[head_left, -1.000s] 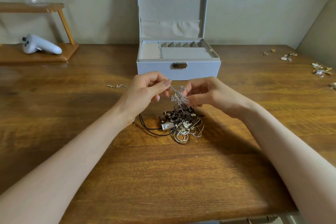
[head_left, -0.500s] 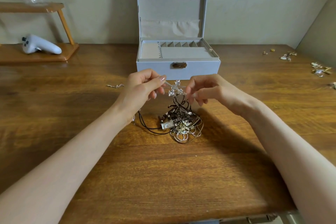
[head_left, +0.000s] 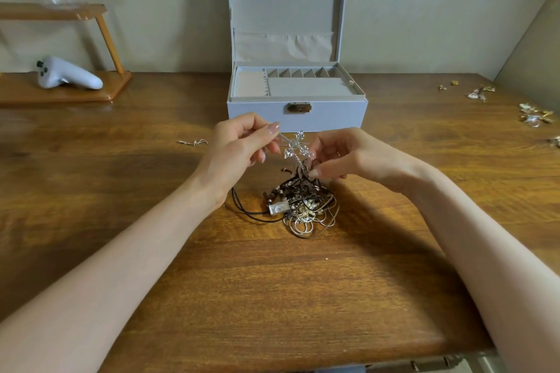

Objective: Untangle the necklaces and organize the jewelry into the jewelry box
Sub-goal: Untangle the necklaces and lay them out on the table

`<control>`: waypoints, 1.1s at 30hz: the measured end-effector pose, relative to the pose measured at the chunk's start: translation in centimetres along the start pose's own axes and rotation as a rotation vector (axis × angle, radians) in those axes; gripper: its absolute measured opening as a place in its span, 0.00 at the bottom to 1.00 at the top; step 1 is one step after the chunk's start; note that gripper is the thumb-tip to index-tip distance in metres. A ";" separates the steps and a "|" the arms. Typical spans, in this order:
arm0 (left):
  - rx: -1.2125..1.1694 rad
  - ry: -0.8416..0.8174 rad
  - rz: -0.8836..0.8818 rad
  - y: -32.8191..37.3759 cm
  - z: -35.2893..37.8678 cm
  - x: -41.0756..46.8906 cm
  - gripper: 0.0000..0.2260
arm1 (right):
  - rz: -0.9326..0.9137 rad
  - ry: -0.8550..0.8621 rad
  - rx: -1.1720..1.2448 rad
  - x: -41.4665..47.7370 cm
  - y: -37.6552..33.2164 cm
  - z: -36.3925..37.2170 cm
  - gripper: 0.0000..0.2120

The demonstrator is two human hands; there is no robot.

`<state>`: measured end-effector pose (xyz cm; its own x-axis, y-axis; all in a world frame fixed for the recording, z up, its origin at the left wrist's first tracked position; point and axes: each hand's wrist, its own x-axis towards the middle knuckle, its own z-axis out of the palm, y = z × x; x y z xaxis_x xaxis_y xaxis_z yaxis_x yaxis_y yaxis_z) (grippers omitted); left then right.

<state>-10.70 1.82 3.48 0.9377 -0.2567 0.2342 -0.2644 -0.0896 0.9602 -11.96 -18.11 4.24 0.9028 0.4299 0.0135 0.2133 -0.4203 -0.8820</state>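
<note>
Silver up high: my left hand (head_left: 239, 148) pinches the thin stem of the charm (head_left: 295, 147) and holds it above the tangle (head_left: 300, 203), so the strands hang and show where they cross. My right hand (head_left: 342, 157) pinches a dark cord just under the charm, to tease it off the silver, I reckon. The knot itself sits on the table (head_left: 272, 281) between my wrists, just before the box (head_left: 257, 115), lid up so freed pieces travel a short way
</note>
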 end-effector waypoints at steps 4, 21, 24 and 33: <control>0.000 -0.028 -0.008 -0.1 -0.2 0.1 0.08 | -0.045 0.086 0.038 0.0 -0.3 0.1 0.11; 0.178 -0.202 -0.007 -0.3 0.7 -0.4 0.14 | -0.106 0.208 0.093 0.2 0.0 0.0 0.08; 0.176 -0.244 0.004 -0.2 0.3 -0.2 0.05 | -0.090 0.206 0.099 0.1 -0.1 -0.3 0.05; 0.202 -0.247 0.005 -0.2 0.3 -0.2 0.02 | -0.058 0.227 0.128 0.1 -0.2 -0.2 0.09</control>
<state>-10.88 1.65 3.15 0.8595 -0.4817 0.1712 -0.3317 -0.2707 0.9037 -11.90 -18.13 4.54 0.9540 0.2544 0.1585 0.2315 -0.2895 -0.9288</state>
